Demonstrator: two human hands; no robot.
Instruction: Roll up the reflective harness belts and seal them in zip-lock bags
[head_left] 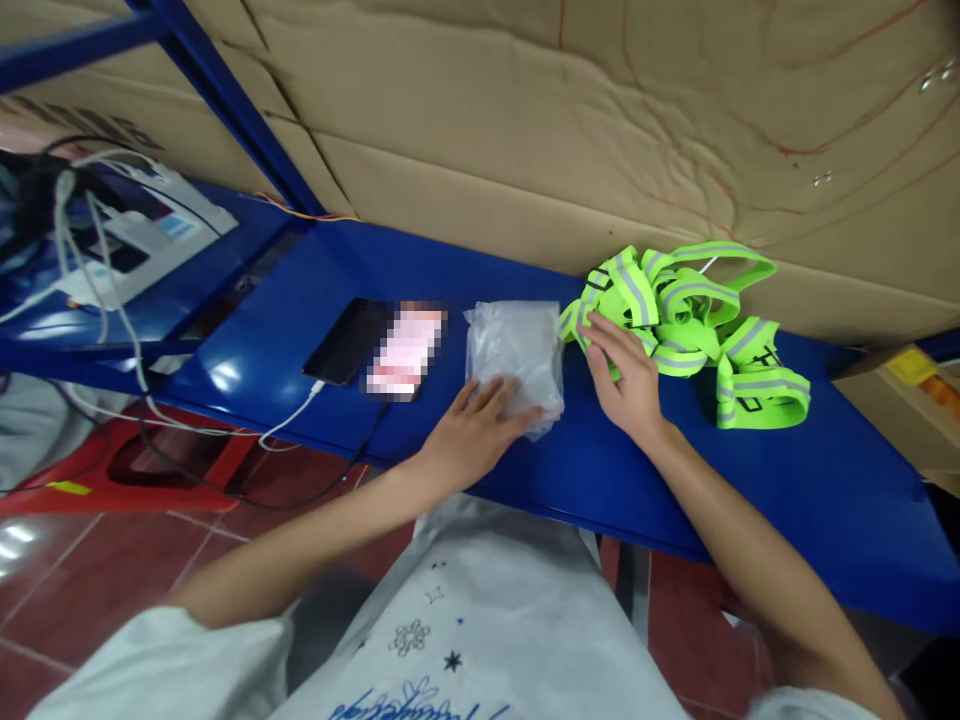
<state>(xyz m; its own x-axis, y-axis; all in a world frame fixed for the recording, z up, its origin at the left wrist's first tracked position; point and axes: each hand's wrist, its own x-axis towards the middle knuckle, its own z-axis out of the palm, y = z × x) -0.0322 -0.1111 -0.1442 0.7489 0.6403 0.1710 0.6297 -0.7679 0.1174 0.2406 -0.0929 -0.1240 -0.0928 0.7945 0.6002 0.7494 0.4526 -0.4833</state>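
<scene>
My left hand (472, 435) lies on the near part of a stack of clear plastic bags (517, 335), its fingers spread and resting on the film. To the right, my right hand (622, 380) is at the left end of a heap of neon-green reflective straps (686, 310). Its fingers and thumb are bent around a piece of strap there, though the exact grip is partly hidden. The straps have a grey stripe and some black lettering, and they lie in loose loops.
Left of the bags lie a dark phone (349, 340) with a white cable and a second phone (406, 350), its lit screen blurred. A power strip (150, 240) with tangled cables sits far left. Cardboard (465, 120) walls the back of the blue table (600, 500). A red stool (150, 460) stands below.
</scene>
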